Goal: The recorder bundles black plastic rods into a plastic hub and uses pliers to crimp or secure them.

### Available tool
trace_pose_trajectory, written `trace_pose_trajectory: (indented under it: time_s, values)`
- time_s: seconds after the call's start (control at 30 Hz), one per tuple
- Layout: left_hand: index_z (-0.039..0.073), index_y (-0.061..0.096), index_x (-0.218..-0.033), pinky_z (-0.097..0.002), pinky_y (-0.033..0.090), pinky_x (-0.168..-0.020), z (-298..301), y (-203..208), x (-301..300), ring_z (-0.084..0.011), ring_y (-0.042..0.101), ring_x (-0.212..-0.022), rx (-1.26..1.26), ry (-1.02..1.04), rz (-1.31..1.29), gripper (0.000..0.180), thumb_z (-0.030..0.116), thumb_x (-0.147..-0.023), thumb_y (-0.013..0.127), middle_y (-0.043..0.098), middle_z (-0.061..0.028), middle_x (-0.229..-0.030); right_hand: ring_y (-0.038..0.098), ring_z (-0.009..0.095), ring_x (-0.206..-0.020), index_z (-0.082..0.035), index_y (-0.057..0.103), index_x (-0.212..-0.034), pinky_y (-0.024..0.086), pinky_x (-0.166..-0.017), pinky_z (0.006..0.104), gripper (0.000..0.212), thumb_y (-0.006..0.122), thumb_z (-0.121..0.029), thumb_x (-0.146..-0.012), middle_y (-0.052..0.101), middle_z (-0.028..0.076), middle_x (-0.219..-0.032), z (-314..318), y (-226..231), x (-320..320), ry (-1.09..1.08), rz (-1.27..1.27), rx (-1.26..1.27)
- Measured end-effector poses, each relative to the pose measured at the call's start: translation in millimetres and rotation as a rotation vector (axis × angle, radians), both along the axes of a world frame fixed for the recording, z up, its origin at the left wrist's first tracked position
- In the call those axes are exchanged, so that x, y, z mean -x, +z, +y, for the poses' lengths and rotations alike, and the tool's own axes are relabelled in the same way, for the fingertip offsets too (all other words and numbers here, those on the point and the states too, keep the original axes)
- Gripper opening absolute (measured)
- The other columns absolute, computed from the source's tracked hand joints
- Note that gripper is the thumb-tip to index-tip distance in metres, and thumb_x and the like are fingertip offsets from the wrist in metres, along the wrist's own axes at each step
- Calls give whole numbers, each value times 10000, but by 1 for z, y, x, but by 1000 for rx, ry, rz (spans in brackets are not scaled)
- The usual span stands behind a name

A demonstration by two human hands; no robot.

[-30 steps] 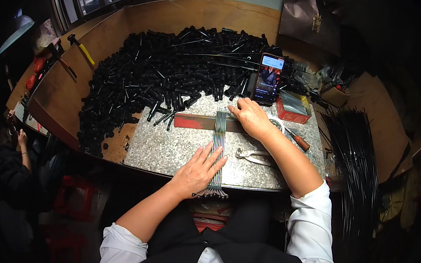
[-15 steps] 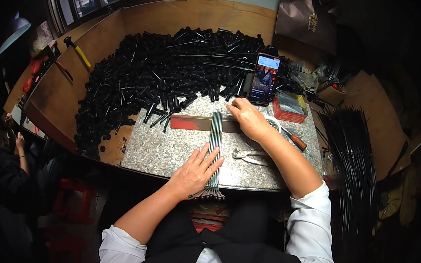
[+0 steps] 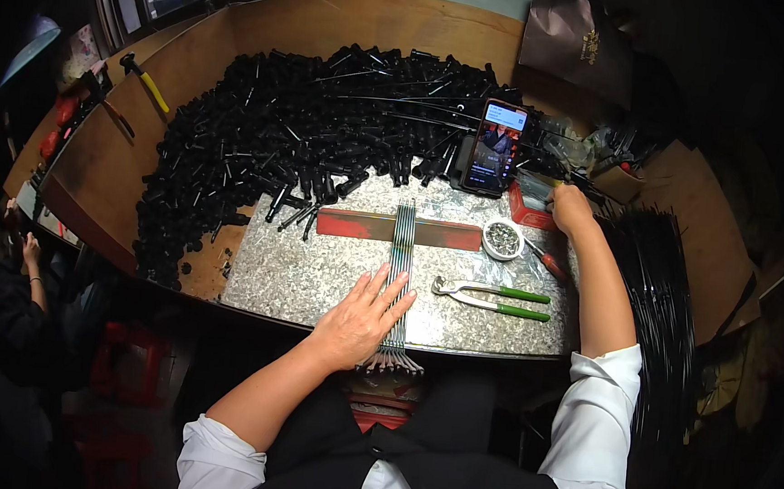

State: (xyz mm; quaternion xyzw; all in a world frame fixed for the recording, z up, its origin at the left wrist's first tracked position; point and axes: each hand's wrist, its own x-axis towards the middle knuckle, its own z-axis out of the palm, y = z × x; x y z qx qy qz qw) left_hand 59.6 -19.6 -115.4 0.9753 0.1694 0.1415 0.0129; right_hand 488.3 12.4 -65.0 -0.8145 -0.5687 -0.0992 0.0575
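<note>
My left hand (image 3: 364, 320) lies flat with fingers stretched over a row of several thin metal rods (image 3: 402, 263). The rods lie side by side, and their looped lower ends stick out past the near table edge. Their far ends rest across a red and dark bar (image 3: 348, 224). At the right, my right hand (image 3: 572, 210) is closed at the rim of a red box (image 3: 530, 214) with thin pale strips in it. The fingertips are partly hidden, and what they pinch cannot be made out.
Green-handled pincers (image 3: 497, 300), a white bowl (image 3: 486, 254) of small metal parts and a screwdriver (image 3: 552, 263) lie on the speckled slab (image 3: 271, 281). A phone (image 3: 497, 152) stands behind. Black parts (image 3: 273, 127) heap at the back left; black rods (image 3: 656, 299) hang right.
My right hand has moved right from the bar to the red box, uncovering the bowl and the pincers' green handles. My left hand stays on the rods.
</note>
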Motion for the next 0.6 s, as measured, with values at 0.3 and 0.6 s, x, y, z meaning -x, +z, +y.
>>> trace_pose_trajectory:
  time_s: [0.3,0.6]
  values:
    - [23,365,-1383,-504,278,-1079,0,1,0,-418,254,-1355,17,5,11,589,89,-813,494,279,-211,-1466,630,341,-913,-28,651,-868,516,-771,414,135,633,-56,-738,654,183,-935,-3,6,2,103,-157,29]
    - [19,354,-1389,-507,273,-1081,0,0,2,-417,249,-1358,34,4,7,609,86,-803,507,284,-218,-1461,616,297,-934,-37,627,-884,523,-757,393,166,656,-65,-723,640,133,-929,-5,5,11,124,-323,-10]
